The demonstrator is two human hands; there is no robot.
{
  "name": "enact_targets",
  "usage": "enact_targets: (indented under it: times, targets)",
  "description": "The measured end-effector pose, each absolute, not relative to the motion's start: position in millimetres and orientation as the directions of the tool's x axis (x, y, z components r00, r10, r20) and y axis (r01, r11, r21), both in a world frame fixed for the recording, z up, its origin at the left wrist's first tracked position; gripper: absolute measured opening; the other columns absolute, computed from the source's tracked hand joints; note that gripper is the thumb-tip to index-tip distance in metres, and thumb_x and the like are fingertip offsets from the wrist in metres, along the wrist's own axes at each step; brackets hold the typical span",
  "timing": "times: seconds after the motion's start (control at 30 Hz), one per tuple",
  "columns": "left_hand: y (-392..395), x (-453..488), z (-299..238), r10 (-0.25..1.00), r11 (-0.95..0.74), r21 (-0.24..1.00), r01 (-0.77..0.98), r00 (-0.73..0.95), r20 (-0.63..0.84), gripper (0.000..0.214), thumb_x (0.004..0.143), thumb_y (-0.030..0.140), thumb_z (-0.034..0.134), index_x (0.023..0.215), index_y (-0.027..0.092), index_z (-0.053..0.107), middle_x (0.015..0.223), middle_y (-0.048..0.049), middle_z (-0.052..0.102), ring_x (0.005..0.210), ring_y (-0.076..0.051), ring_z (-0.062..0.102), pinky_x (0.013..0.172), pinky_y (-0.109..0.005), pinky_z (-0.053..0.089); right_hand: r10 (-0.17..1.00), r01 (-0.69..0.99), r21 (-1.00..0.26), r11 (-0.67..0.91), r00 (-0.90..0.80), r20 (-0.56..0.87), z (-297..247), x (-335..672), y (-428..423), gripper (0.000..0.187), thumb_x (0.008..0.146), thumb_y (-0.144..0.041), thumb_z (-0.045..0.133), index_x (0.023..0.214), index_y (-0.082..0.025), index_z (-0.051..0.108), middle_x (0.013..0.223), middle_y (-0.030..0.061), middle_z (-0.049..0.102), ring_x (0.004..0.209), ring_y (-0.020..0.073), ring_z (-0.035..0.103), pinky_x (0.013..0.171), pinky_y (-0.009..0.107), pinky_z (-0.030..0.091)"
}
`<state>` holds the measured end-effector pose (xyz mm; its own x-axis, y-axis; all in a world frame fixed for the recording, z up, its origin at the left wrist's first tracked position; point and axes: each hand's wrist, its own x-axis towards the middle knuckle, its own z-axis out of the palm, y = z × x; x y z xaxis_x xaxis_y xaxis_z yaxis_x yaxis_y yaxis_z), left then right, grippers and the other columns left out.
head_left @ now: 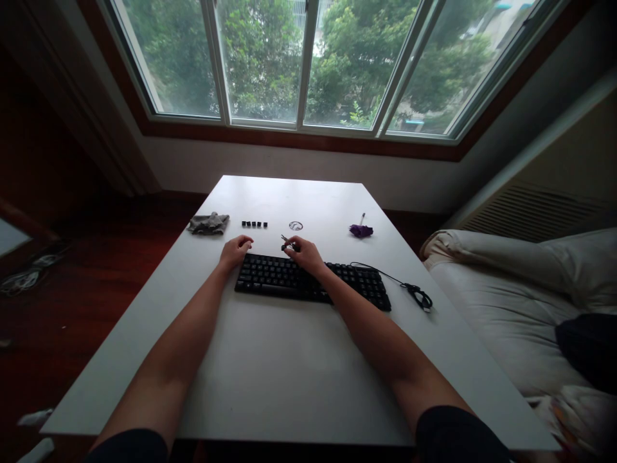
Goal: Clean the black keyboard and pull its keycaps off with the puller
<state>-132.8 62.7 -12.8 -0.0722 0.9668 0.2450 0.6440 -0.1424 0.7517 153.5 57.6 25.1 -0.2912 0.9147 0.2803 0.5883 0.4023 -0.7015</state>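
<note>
A black keyboard (357, 283) lies across the white table (270, 373). My left hand (234, 251) rests at the keyboard's far left corner with fingers curled under; whether it holds anything is hidden. My right hand (303, 253) hovers over the keyboard's back edge, fingers pinched on a small dark wire tool (287, 242), apparently with a keycap in it. A row of several black keycaps (254, 224) sits on the table just beyond my left hand.
A grey cloth (209, 223) lies at the far left, a small round ring-shaped item (295, 226) in the middle, a purple brush (361, 229) at the right. The keyboard's cable (418, 296) coils at the right. A white sofa (520, 302) stands beside the table.
</note>
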Motion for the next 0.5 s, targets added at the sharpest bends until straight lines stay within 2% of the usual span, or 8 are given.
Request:
enact_targets:
  times: [0.13,0.3,0.5]
  targets:
    - [66.4,-133.0,-15.8,0.972,-0.134,0.726,0.674,-0.051,0.227,0.024,0.083,0.034,0.060,0.096,0.025,0.077,0.084,-0.0030,0.076,0.079,-0.020,0.066,0.076,-0.029,0.047,0.912,0.681,-0.610,0.404,-0.351,0.213,32.1,140.4,95.5,0.020,0.083,-0.035,0.071,0.101,-0.027,0.074,0.085,0.0001,0.069,0.077,0.0174,0.061,0.070,0.026,0.043]
    - [66.8,-135.5,-16.0,0.971,-0.144,0.740,0.657,-0.048,0.232,0.024,0.085,0.035,0.058,0.096,0.024,0.077,0.085,-0.0035,0.076,0.080,-0.020,0.067,0.074,-0.029,0.047,0.923,0.763,-0.526,0.376,-0.357,0.141,34.2,111.2,144.9,0.022,0.087,-0.036,0.070,0.107,-0.028,0.073,0.098,0.0026,0.072,0.086,0.0190,0.063,0.074,0.027,0.044]
    - [61.5,-137.3,-12.6,0.966,-0.152,0.741,0.654,-0.060,0.251,0.025,0.086,0.034,0.056,0.097,0.024,0.076,0.083,-0.0027,0.075,0.075,-0.019,0.065,0.071,-0.029,0.046,0.954,0.836,-0.467,0.288,-0.293,0.064,24.7,81.7,178.4,0.025,0.092,-0.035,0.066,0.117,-0.029,0.069,0.113,0.0058,0.072,0.097,0.0225,0.064,0.077,0.029,0.046]
